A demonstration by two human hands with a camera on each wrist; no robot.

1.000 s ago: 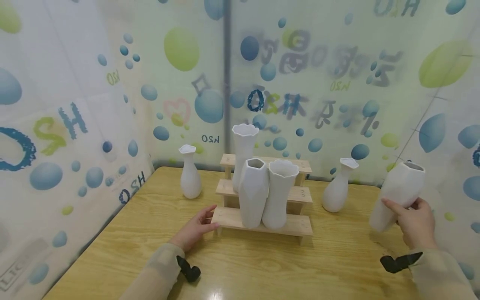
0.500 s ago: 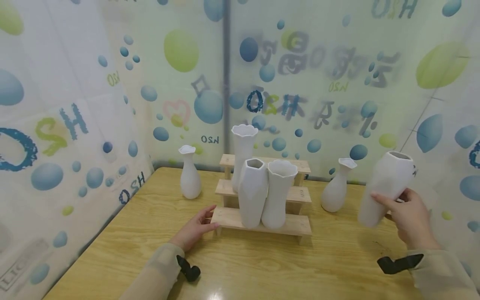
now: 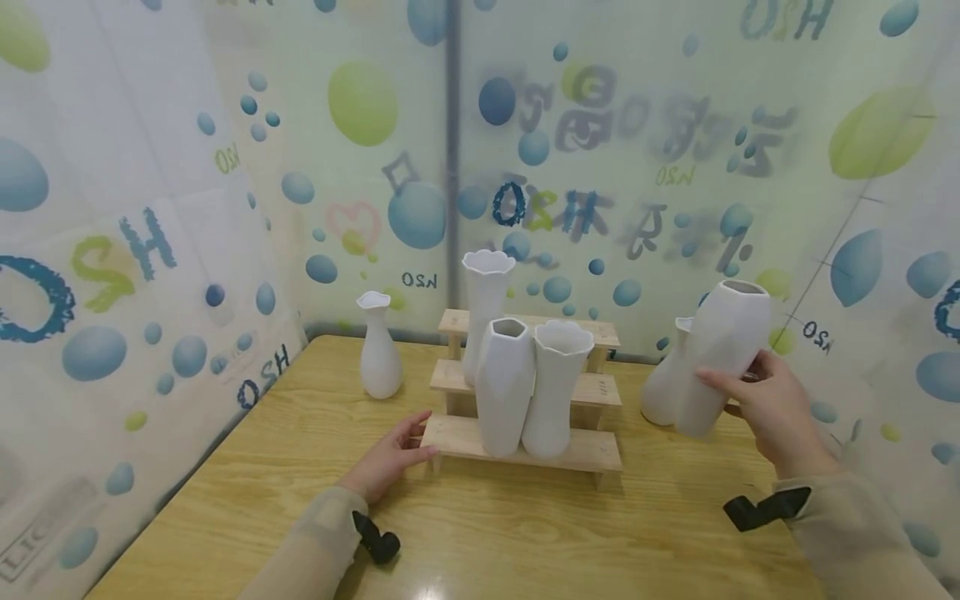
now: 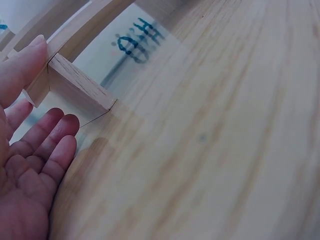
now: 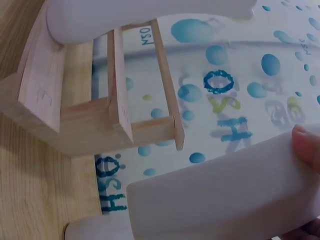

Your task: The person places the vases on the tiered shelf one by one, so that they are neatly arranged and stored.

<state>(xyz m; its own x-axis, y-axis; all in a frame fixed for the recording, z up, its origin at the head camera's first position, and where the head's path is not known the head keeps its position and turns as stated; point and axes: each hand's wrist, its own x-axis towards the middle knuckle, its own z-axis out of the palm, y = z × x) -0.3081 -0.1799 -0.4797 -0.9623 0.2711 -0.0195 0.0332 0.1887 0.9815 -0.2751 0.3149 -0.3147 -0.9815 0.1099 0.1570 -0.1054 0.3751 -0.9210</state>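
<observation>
The right hand (image 3: pixel 776 408) grips a white faceted vase (image 3: pixel 720 342) around its middle, thumb on the near side; the vase leans, its mouth tipped to the right and its base off the table. The left hand (image 3: pixel 386 462) holds the left end of the wooden rack (image 3: pixel 450 429) at its lowest shelf between thumb and forefinger, the other fingers loosely bent beside the leg.

On that shelf a second faceted vase (image 3: pixel 506 392) and a ruffled vase (image 3: pixel 557 392) touch; a tall ruffled vase (image 3: pixel 486 292) stands behind them on the middle shelf. The right bottle vase (image 3: pixel 660 392) is partly hidden by the gripped one; I cannot tell whether they touch. The left bottle vase (image 3: pixel 381 358) stands well apart from the rack.

Marks on the shelf ends are too small to read. The curtain (image 3: pixel 645 183) repeats "H2O", mirrored, in blue and green, with blurred grey characters among the bubbles.

The lowest shelf extends rightward past its two vases, and a gap separates the rack from the gripped vase. The back edge of the table (image 3: pixel 487 533) runs close to the curtain.
</observation>
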